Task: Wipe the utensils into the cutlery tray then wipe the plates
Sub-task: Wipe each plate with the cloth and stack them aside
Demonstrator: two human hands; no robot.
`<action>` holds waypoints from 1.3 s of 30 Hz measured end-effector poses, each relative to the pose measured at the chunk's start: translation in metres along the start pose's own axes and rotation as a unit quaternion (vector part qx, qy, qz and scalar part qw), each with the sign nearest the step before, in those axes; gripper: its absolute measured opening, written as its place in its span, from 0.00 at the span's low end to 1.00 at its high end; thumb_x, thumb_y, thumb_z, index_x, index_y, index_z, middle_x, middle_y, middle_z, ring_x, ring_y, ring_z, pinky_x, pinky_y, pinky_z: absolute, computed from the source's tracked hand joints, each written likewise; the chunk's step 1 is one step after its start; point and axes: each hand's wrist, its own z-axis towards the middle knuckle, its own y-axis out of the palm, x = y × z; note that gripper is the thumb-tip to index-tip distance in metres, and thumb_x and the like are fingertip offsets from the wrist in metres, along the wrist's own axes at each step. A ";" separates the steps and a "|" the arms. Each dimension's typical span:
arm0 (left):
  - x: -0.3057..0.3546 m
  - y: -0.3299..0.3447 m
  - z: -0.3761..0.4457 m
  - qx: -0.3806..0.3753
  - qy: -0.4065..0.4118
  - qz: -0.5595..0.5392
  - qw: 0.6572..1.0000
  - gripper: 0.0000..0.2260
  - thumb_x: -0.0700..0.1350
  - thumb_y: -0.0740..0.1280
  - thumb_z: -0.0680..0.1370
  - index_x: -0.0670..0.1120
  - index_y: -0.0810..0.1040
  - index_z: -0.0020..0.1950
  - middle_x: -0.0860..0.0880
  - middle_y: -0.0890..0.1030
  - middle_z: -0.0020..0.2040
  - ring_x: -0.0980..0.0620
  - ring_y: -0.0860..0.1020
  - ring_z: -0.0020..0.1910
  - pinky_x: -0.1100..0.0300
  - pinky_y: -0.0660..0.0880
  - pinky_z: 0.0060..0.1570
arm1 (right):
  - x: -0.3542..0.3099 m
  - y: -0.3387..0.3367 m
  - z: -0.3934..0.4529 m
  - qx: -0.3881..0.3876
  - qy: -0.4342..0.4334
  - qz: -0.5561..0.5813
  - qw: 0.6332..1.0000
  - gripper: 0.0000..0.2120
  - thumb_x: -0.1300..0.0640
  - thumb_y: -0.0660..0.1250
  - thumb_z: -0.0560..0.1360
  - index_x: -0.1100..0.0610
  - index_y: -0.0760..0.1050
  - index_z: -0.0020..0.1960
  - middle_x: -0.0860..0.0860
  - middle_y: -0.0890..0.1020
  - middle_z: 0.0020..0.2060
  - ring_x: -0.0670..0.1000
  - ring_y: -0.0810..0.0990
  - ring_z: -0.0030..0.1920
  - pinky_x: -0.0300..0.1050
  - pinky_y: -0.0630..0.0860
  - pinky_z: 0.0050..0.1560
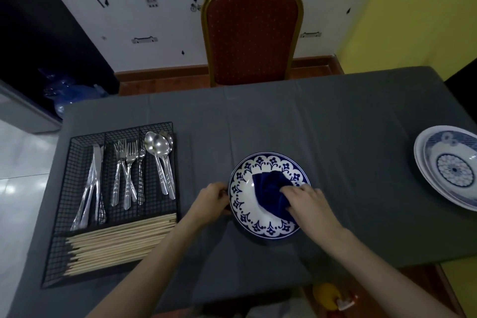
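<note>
This is a home dining room. A table (258, 116) under a grey cloth fills the view, and behind it a red padded chair (251, 31) with a gold frame is pushed up to its far edge. Behind the chair, white wallpaper (134, 8) carries little black drawings; right of the table the wall (413, 8) is yellow. On the table's left end sits a wire cutlery tray (62, 214), on its right end stacked blue-and-white bowls (449, 168). Pale floor tiles (20, 188) shine left of the table.
</note>
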 end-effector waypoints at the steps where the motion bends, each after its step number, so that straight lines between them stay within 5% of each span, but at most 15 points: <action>1: 0.000 0.001 -0.001 0.004 0.001 0.002 1.000 0.06 0.37 0.63 0.78 0.38 0.79 0.51 0.43 0.84 0.45 0.50 0.84 0.39 0.59 0.83 0.40 | -0.002 0.001 0.006 -0.003 0.015 -0.007 1.000 0.20 0.63 0.65 0.74 0.53 0.71 0.64 0.48 0.79 0.57 0.53 0.75 0.54 0.47 0.73 0.51; 7: 0.000 0.003 -0.005 -0.003 0.009 -0.005 1.000 0.04 0.39 0.60 0.81 0.43 0.74 0.50 0.46 0.81 0.46 0.54 0.82 0.38 0.64 0.81 0.37 | -0.016 0.011 0.041 0.059 0.074 0.054 0.994 0.15 0.67 0.63 0.73 0.57 0.74 0.59 0.52 0.81 0.50 0.55 0.74 0.50 0.50 0.75 0.48; 12: -0.008 0.004 -0.009 -0.045 0.003 -0.055 0.997 0.11 0.41 0.55 0.83 0.43 0.71 0.64 0.43 0.81 0.55 0.45 0.84 0.46 0.49 0.83 0.45 | -0.039 0.021 0.027 0.066 -0.004 0.086 0.994 0.24 0.70 0.72 0.65 0.57 0.75 0.59 0.51 0.81 0.53 0.55 0.74 0.49 0.51 0.76 0.49; 20: -0.010 0.013 -0.011 -0.043 -0.001 -0.098 0.994 0.11 0.37 0.60 0.81 0.45 0.69 0.63 0.45 0.80 0.57 0.48 0.83 0.50 0.49 0.83 0.45 | -0.028 0.023 -0.014 0.025 -0.078 0.084 0.993 0.27 0.68 0.75 0.62 0.54 0.76 0.59 0.47 0.80 0.56 0.51 0.76 0.49 0.47 0.78 0.46; 27: 0.007 0.035 -0.008 0.016 0.027 -0.075 0.997 0.10 0.36 0.60 0.79 0.44 0.75 0.59 0.46 0.83 0.48 0.49 0.84 0.43 0.49 0.83 0.40 | 0.008 0.007 -0.032 0.039 0.003 0.092 0.995 0.22 0.66 0.62 0.75 0.55 0.69 0.68 0.48 0.75 0.63 0.52 0.70 0.59 0.47 0.71 0.58; 32: 0.048 0.059 0.011 0.026 0.057 -0.012 0.998 0.07 0.36 0.60 0.79 0.41 0.77 0.52 0.47 0.83 0.43 0.51 0.82 0.40 0.66 0.77 0.32 | 0.067 -0.017 -0.064 0.121 0.120 0.143 0.975 0.21 0.63 0.68 0.73 0.55 0.72 0.65 0.48 0.78 0.59 0.51 0.72 0.58 0.39 0.68 0.58; 39: 0.141 0.127 0.047 -0.042 0.107 -0.051 0.992 0.11 0.35 0.61 0.79 0.44 0.78 0.57 0.50 0.84 0.47 0.54 0.84 0.43 0.59 0.82 0.41 | 0.140 -0.054 -0.114 0.243 0.230 0.180 0.925 0.22 0.66 0.73 0.69 0.57 0.75 0.62 0.49 0.79 0.56 0.51 0.75 0.55 0.41 0.69 0.55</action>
